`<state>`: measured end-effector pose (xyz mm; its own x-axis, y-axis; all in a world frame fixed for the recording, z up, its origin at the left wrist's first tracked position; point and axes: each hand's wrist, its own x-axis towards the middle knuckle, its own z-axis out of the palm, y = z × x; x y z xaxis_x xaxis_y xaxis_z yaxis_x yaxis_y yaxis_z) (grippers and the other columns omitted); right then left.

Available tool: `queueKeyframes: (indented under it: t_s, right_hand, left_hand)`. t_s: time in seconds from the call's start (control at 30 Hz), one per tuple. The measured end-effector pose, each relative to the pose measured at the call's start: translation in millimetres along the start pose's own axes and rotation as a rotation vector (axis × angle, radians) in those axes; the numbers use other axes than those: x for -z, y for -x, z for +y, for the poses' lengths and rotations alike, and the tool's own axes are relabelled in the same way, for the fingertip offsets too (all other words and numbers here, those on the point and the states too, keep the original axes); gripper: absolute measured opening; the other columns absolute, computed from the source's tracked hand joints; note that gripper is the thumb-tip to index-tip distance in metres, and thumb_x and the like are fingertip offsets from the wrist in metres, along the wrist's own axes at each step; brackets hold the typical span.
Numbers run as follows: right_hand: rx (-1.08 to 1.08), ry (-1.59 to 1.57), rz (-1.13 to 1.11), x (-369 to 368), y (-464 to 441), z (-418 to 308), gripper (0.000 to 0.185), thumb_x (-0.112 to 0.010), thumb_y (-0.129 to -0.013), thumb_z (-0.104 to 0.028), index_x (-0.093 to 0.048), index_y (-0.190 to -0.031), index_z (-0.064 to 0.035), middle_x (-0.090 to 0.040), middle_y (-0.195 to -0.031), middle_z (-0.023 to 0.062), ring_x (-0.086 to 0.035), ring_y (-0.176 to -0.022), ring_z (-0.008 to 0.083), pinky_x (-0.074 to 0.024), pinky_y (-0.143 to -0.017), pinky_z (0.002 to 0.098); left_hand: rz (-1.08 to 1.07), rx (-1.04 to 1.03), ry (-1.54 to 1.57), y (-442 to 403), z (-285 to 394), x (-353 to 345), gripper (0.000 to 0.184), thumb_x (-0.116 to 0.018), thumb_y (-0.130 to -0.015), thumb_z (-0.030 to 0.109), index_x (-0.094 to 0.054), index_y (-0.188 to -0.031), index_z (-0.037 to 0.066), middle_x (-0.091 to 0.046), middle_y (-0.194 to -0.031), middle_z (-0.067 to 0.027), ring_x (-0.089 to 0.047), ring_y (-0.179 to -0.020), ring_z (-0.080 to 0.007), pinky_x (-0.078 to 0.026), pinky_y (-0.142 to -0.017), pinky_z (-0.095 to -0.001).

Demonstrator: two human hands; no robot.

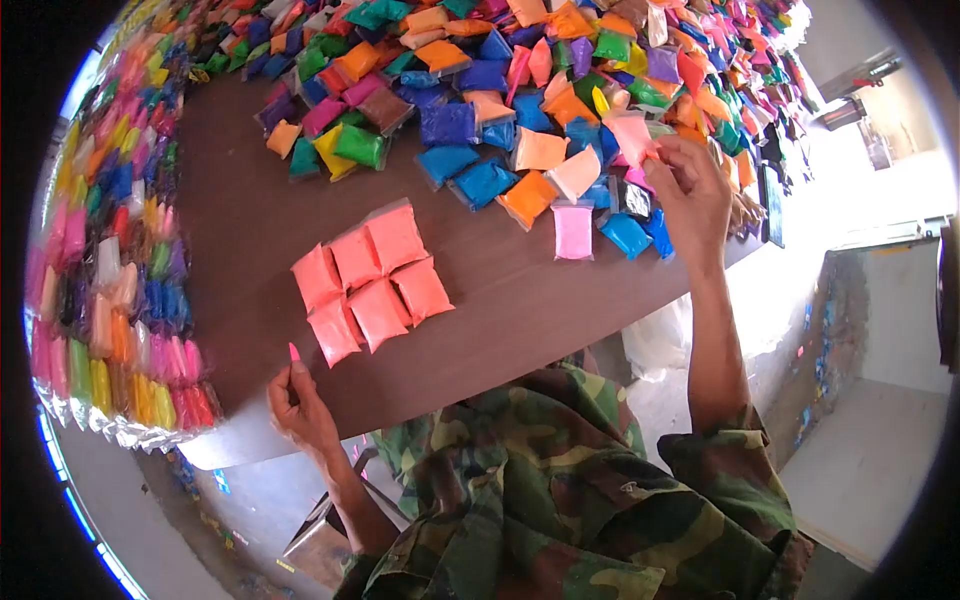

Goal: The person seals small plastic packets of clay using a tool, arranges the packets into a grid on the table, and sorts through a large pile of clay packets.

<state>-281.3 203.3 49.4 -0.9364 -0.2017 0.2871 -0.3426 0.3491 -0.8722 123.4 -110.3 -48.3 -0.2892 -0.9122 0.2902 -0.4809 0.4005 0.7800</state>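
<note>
My right hand [692, 195] is raised over the right side of the table, thumb and fingers pinched on the edge of a light pink packet [630, 137]. Low on the left, near the table's front edge, my left hand [303, 408] is closed with a narrow pink piece [294, 352] sticking up from its fingertips; most of it is hidden, so I cannot tell its kind. Between the hands, several coral-pink packets [378, 312] lie side by side in two rows. A lilac-pink packet [574, 231] rests below and left of my right hand.
A large heap of multicoloured packets [483, 76] covers the back and right of the brown table [240, 210]. Stacked rows of colourful packets [120, 335] line the left edge. A white plastic bag [660, 338] is below the front edge at right.
</note>
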Motion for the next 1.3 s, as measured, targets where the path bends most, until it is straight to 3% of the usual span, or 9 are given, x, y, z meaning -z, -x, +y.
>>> queueKeyframes:
  t_s: [0.1, 0.17, 0.23, 0.43, 0.53, 0.63, 0.83, 1.1, 1.3]
  right_hand:
    - [0.037, 0.16, -0.028, 0.0, 34.6, -19.2, 0.025, -0.079, -0.097, -0.006, -0.079, -0.122, -0.0039, -0.081, -0.115, 0.0071, -0.077, -0.097, 0.015, -0.0602, -0.084, 0.0305]
    - [0.423, 0.321, -0.147, -10.6, 60.3, -13.7, 0.029, -0.078, -0.095, -0.005, -0.079, -0.125, -0.0073, -0.08, -0.112, 0.0098, -0.077, -0.097, 0.0236, -0.0611, -0.083, 0.0367]
    - [0.617, 0.302, -0.339, -24.8, 86.0, -2.1, 0.033, -0.078, -0.092, -0.005, -0.077, -0.125, -0.0093, -0.078, -0.11, 0.0112, -0.074, -0.099, 0.0319, -0.0608, -0.083, 0.0424]
    - [0.586, 0.29, -0.431, -61.3, 82.1, 4.4, 0.03, -0.073, -0.092, -0.006, -0.076, -0.122, -0.0088, -0.076, -0.109, 0.0103, -0.073, -0.102, 0.033, -0.0587, -0.088, 0.0444]
    - [0.569, 0.276, -0.375, -69.1, 50.3, 22.6, 0.026, -0.072, -0.094, -0.001, -0.078, -0.12, -0.0047, -0.076, -0.11, 0.0135, -0.073, -0.103, 0.0351, -0.0594, -0.092, 0.0449]
    - [0.488, 0.281, -0.27, -76.1, 9.9, 27.7, 0.027, -0.069, -0.097, 0.001, -0.077, -0.122, -0.0024, -0.078, -0.11, 0.0125, -0.075, -0.1, 0.0294, -0.0599, -0.09, 0.041]
    - [0.207, -0.049, -0.106, -76.8, -35.2, -6.3, 0.019, -0.067, -0.102, -0.004, -0.078, -0.118, -0.0018, -0.079, -0.108, 0.0158, -0.08, -0.092, 0.027, -0.0612, -0.083, 0.0344]
    - [0.389, 0.233, -0.307, -35.3, 80.6, -27.6, 0.02, -0.072, -0.098, -0.003, -0.078, -0.117, -0.0066, -0.076, -0.096, 0.0145, -0.074, -0.078, 0.0306, -0.0584, -0.068, 0.0391]
    - [0.345, 0.19, -0.348, -29.2, 150.5, -9.0, 0.023, -0.084, -0.09, -0.005, -0.078, -0.112, -0.0065, -0.075, -0.092, 0.0137, -0.072, -0.074, 0.0329, -0.058, -0.064, 0.0417]
  left_hand:
    - [-0.007, 0.003, -0.006, 0.1, 4.4, -0.2, 0.022, -0.075, -0.107, 0.023, -0.076, -0.106, 0.002, -0.067, -0.081, -0.0011, -0.06, -0.071, -0.0084, -0.048, -0.065, -0.028]
    - [-0.012, -0.015, -0.02, 0.1, 5.0, -0.2, 0.022, -0.075, -0.107, 0.023, -0.076, -0.104, 0.002, -0.066, -0.08, -0.0007, -0.058, -0.07, -0.0079, -0.047, -0.065, -0.0279]
    - [-0.019, -0.028, -0.026, -0.8, 6.3, -0.1, 0.022, -0.075, -0.107, 0.023, -0.075, -0.103, 0.002, -0.066, -0.08, -0.0003, -0.057, -0.07, -0.0076, -0.046, -0.064, -0.0278]
    - [-0.002, -0.066, -0.086, -0.7, 8.6, 0.3, 0.021, -0.076, -0.107, 0.022, -0.075, -0.104, 0.001, -0.066, -0.08, -0.0002, -0.055, -0.069, -0.0074, -0.044, -0.062, -0.0285]
    - [0.013, -0.083, -0.075, -1.5, 7.0, -2.8, 0.02, -0.076, -0.106, 0.021, -0.076, -0.105, 0.001, -0.067, -0.081, -0.0004, -0.056, -0.069, -0.0079, -0.045, -0.062, -0.0292]
    - [0.014, -0.062, -0.029, -1.5, 5.3, -3.4, 0.019, -0.076, -0.106, 0.021, -0.077, -0.106, 0.002, -0.069, -0.082, -0.0009, -0.059, -0.069, -0.0085, -0.047, -0.062, -0.0298]
    - [-0.011, -0.047, -0.038, -2.0, -9.0, 0.0, 0.018, -0.076, -0.106, 0.02, -0.077, -0.105, 0.002, -0.071, -0.084, -0.0021, -0.062, -0.071, -0.0094, -0.052, -0.064, -0.0294]
    - [-0.008, -0.028, -0.046, 0.3, 1.5, -0.4, 0.018, -0.076, -0.106, 0.02, -0.077, -0.107, 0.001, -0.071, -0.087, -0.0031, -0.063, -0.072, -0.01, -0.053, -0.064, -0.0291]
    - [-0.019, -0.022, -0.075, -0.9, -2.2, -0.7, 0.018, -0.076, -0.106, 0.019, -0.077, -0.108, 0.001, -0.071, -0.087, -0.0027, -0.062, -0.071, -0.0091, -0.052, -0.065, -0.0293]
